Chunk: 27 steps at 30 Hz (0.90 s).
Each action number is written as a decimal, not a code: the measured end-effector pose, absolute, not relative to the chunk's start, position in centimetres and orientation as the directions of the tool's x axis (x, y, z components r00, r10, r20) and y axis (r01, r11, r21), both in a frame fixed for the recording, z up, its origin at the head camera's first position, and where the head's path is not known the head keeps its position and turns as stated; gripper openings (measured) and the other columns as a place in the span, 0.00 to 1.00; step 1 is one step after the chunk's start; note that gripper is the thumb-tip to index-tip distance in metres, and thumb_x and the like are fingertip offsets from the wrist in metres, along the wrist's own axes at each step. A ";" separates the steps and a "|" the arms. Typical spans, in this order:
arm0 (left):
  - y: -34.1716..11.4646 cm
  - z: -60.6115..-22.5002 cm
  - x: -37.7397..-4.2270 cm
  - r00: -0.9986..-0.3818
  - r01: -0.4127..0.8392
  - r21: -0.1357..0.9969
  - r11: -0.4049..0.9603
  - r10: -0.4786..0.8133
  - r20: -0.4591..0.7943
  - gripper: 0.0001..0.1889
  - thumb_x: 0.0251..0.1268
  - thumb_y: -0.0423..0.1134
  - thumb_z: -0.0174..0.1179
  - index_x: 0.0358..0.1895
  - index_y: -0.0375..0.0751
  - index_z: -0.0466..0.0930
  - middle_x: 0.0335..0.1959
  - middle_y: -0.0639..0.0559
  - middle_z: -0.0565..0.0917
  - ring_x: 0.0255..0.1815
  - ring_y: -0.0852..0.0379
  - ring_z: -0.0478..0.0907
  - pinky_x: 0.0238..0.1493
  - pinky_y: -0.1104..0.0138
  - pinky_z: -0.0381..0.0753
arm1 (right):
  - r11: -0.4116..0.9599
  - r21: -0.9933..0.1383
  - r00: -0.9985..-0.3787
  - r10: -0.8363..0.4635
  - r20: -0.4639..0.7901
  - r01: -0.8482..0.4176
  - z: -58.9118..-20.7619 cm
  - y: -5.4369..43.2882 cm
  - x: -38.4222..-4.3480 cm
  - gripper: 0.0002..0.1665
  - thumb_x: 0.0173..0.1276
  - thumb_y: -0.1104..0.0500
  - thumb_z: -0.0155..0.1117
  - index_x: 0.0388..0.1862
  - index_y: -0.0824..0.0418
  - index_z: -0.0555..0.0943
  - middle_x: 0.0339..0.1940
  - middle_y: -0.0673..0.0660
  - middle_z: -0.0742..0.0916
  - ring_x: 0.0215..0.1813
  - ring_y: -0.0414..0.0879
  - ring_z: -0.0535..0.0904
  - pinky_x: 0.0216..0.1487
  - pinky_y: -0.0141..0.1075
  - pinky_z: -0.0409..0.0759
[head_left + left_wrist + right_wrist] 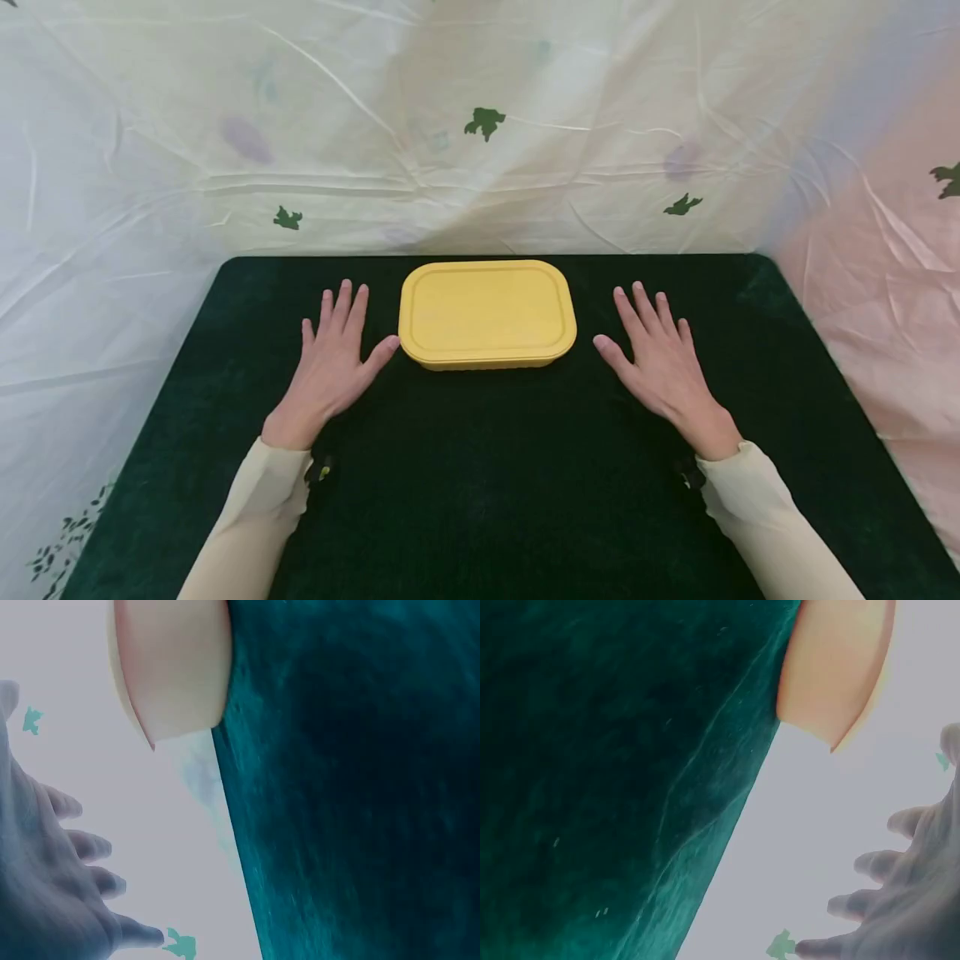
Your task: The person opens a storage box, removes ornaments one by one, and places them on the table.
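A yellow rectangular box with rounded corners and a lid (487, 310) sits near the far edge of the dark green table. Its side wall (176, 667) also shows in the left wrist view, and its other end (832, 667) in the right wrist view. To the left of it is my left hand (330, 367), palm down, fingers spread, thumb tip beside the lid's edge; whether it touches I cannot tell. My right hand (663, 362) lies to the right with fingers spread, apart from the box. Neither hand holds anything. What the box contains is hidden under its lid.
The dark green cloth-covered table (480, 483) has rounded far corners. Behind it hangs a pale curtain (585, 125) with green leaf shapes, and similar cloth (885, 275) closes the right side. Small dark devices sit under both wrists.
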<state>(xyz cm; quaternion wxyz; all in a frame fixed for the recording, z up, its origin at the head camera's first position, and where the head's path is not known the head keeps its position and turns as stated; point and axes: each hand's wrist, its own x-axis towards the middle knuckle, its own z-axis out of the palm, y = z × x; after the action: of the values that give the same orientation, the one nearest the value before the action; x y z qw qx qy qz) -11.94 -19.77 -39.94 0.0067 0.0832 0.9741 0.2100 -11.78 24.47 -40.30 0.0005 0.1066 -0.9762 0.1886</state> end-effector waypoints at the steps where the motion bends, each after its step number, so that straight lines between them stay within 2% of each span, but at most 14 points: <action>1: -19.6 -39.9 -12.0 -0.987 0.154 0.421 0.894 0.161 0.018 0.50 0.75 0.72 0.42 0.86 0.48 0.34 0.87 0.46 0.34 0.85 0.41 0.26 0.76 0.30 0.36 | 0.903 -0.376 -0.977 -0.209 0.042 -0.209 -40.3 24.3 -11.8 0.49 0.79 0.27 0.42 0.88 0.47 0.41 0.87 0.51 0.41 0.86 0.60 0.31 0.76 0.72 0.39; 9: -18.1 -39.7 -12.6 -0.992 0.094 0.524 0.847 0.126 -0.027 0.51 0.74 0.73 0.41 0.86 0.48 0.32 0.86 0.42 0.43 0.85 0.38 0.42 0.79 0.38 0.47 | 0.857 -0.474 -0.978 -0.204 0.050 -0.203 -40.1 23.2 -12.2 0.49 0.80 0.29 0.42 0.88 0.49 0.42 0.88 0.53 0.46 0.86 0.59 0.37 0.81 0.61 0.37; 12: -17.6 -39.8 -12.9 -0.992 0.056 0.559 0.827 0.107 -0.059 0.51 0.74 0.74 0.40 0.86 0.48 0.32 0.86 0.41 0.45 0.84 0.38 0.46 0.79 0.39 0.50 | 0.831 -0.524 -0.980 -0.198 0.038 -0.188 -39.9 22.5 -12.4 0.49 0.80 0.29 0.42 0.88 0.49 0.42 0.88 0.54 0.48 0.86 0.58 0.39 0.82 0.59 0.40; 16: -17.1 -39.9 -13.3 -0.993 0.013 0.590 0.807 0.081 -0.088 0.49 0.76 0.71 0.42 0.86 0.47 0.35 0.86 0.41 0.47 0.84 0.38 0.48 0.79 0.40 0.52 | 0.796 -0.581 -0.981 -0.191 0.018 -0.166 -40.0 21.7 -12.8 0.48 0.80 0.30 0.44 0.88 0.48 0.44 0.87 0.55 0.52 0.86 0.58 0.43 0.80 0.62 0.47; 19: -16.7 -39.9 -13.6 -0.993 -0.004 0.615 0.788 0.067 -0.093 0.46 0.78 0.66 0.45 0.86 0.43 0.40 0.85 0.40 0.50 0.83 0.38 0.51 0.78 0.41 0.54 | 0.774 -0.612 -0.981 -0.193 0.012 -0.159 -40.2 21.3 -13.2 0.48 0.80 0.31 0.45 0.87 0.52 0.47 0.87 0.58 0.55 0.85 0.60 0.49 0.78 0.64 0.53; 27: -16.3 -40.2 -14.2 -0.993 -0.023 0.674 0.739 0.062 -0.101 0.39 0.82 0.55 0.48 0.83 0.37 0.50 0.82 0.38 0.59 0.81 0.40 0.58 0.77 0.43 0.59 | 0.739 -0.664 -0.984 -0.178 -0.029 -0.114 -40.8 20.2 -13.8 0.46 0.81 0.33 0.47 0.85 0.59 0.55 0.84 0.64 0.61 0.82 0.63 0.56 0.77 0.64 0.57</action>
<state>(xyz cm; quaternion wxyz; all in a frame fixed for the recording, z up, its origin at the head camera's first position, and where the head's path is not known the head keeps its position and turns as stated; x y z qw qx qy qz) -14.25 -16.25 -40.23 0.0585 0.0104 0.9306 0.3612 -13.81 20.18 -40.77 -0.0452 0.0785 -0.9313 0.3527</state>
